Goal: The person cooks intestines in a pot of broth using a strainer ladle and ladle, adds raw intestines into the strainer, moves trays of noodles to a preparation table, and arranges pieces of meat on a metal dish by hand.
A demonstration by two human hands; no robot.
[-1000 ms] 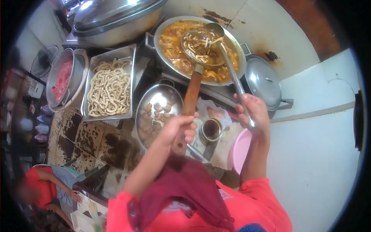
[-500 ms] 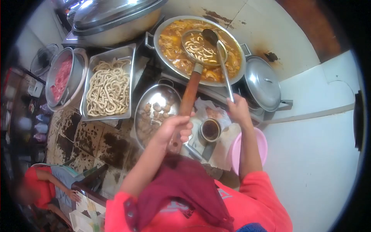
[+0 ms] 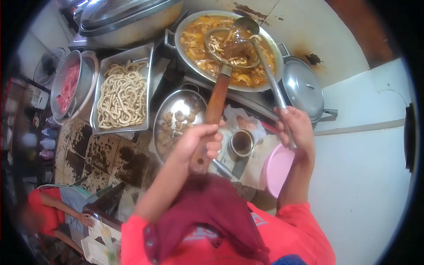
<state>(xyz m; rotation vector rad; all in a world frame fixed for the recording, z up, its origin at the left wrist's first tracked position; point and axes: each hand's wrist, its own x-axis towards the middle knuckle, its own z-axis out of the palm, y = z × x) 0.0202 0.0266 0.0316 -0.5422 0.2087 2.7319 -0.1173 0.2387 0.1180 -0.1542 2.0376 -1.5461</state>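
My left hand (image 3: 197, 142) is wrapped round the wooden handle of a strainer (image 3: 218, 95). The strainer's round basket sits in the orange-brown broth of a wide pot (image 3: 180, 37), with pale curled pieces inside it. Closed on the long metal handle of a ladle (image 3: 268, 66) is my right hand (image 3: 298, 128). The ladle's bowl is tilted above the strainer's far side, and brown broth streams down into the basket. Below the pot stands a metal pan (image 3: 160, 115) with small brown lumps, near my left hand.
A steel tray (image 3: 95, 104) of pale, rope-like strips lies left, beside a bowl of pink meat (image 3: 68, 86). A large lidded pot (image 3: 132, 26) stands behind. At right are a lidded pot (image 3: 302, 86), a cup of dark liquid (image 3: 242, 143) and a pink tub (image 3: 274, 170). A person (image 3: 48, 207) is lower left.
The ladle has risen out of the broth and tipped, with liquid now falling into the strainer. My right hand has moved right and closer. My left hand keeps its hold on the strainer.
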